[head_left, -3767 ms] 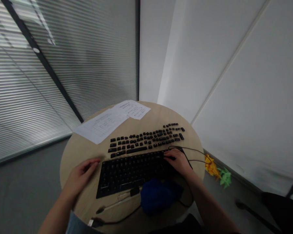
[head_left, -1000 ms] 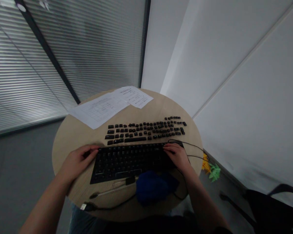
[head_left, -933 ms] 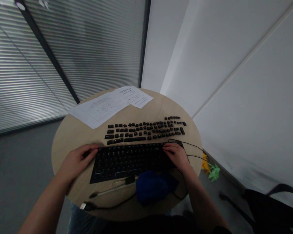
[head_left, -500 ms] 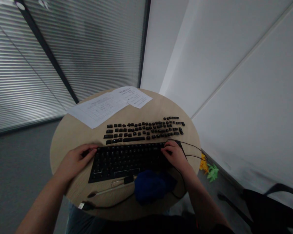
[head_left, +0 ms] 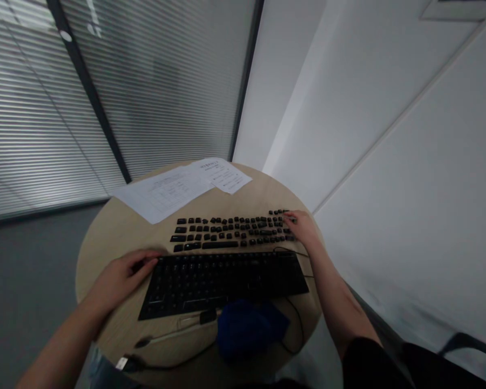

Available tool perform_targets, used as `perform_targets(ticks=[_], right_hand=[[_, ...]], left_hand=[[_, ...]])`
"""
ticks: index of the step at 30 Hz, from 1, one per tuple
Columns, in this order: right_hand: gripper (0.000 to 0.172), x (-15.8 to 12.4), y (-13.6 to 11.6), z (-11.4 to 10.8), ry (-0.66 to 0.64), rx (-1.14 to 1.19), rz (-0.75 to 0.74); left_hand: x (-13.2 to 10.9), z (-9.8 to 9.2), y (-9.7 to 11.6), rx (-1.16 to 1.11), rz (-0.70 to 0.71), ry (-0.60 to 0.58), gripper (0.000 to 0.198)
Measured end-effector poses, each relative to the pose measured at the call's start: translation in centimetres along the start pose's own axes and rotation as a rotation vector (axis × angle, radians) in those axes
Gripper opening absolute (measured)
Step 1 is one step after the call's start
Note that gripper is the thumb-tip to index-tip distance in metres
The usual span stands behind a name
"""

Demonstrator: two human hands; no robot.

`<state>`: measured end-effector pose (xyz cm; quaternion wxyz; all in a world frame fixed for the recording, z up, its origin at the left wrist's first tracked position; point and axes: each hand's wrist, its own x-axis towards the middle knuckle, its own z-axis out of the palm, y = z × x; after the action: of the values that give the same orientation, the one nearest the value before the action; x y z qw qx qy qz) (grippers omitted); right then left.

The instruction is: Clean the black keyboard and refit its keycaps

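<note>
A black keyboard point(head_left: 222, 281) lies across the table, with dark keys on its left and middle and a plainer black area at its right end. My left hand point(head_left: 123, 275) rests at its upper left corner, thumb and forefinger closed on the edge. Behind the keyboard, loose black keycaps point(head_left: 220, 245) lie in several rows, a long space bar among them. My right hand point(head_left: 303, 228) reaches over the right end of these rows. Its thumb and forefinger are pinched together at a keycap, which the fingertips mostly hide.
Printed paper sheets point(head_left: 166, 197) lie on the far side of the round wooden table point(head_left: 101, 237). Near its front edge are a blue cloth-like item point(head_left: 247, 329), a brush point(head_left: 143, 342), and a USB plug point(head_left: 125, 363) on a black cable. A white wall point(head_left: 389, 216) stands to the right.
My right hand has left the keyboard's right part and moved away from me to the loose keycaps. My left hand stays at the keyboard's corner. The view has tilted slightly.
</note>
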<state>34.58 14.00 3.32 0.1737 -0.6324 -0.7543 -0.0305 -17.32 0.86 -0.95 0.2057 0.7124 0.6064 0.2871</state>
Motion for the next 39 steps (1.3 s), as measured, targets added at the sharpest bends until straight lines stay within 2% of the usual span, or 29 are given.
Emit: perform_targets(ticks=[3,6,12,17,20,22,25,28,30,33,39], right_hand=[[0.028,3.9,0.5,1.1,-0.110,-0.098,0.009],[0.028,6.2,0.2,2.5,-0.160,-0.138,-0.010],[0.027,8.1,-0.7,4.1,-0.239,-0.173,-0.039],[0.019,8.3,-2.0,2.8,-0.202,-0.122,-0.089],[0.024,6.9,-2.5,0.9,-0.155,-0.069,-0.102],[0.023,4.9,-2.7,-0.7,-0.169,0.020,-0.143],[0.020,0.5,-3.1,-2.8,-0.264,0.240,-0.280],[0.017,-4.2,-3.8,-4.0,-0.390,0.302,-0.374],[0.017,-6.5,-4.2,-4.1,-0.412,0.282,-0.384],[0.017,-8.5,-4.5,-3.4,-0.371,0.246,-0.354],[0.016,-9.3,-5.1,-1.8,-0.356,0.126,-0.340]], left_hand=[[0.0,0.0,-0.3,0.003,-0.003,0.007,0.055],[0.0,0.2,-0.7,-0.003,-0.016,0.007,0.054],[-0.2,0.1,-0.7,-0.011,-0.023,0.017,0.052],[-0.2,-0.1,-0.4,-0.010,-0.023,0.014,0.049],[-0.2,-0.1,-0.3,-0.006,-0.046,0.012,0.050],[-0.2,0.0,-0.3,-0.009,-0.053,0.004,0.051],[-0.2,0.1,-0.4,-0.013,-0.063,-0.018,0.052],[-0.2,0.3,-0.6,0.000,-0.069,-0.026,0.054],[-0.1,0.4,-0.7,0.013,-0.069,-0.024,0.055],[0.0,0.4,-0.6,0.037,-0.064,-0.028,0.056],[-0.2,0.4,-0.4,0.056,-0.065,-0.023,0.054]])
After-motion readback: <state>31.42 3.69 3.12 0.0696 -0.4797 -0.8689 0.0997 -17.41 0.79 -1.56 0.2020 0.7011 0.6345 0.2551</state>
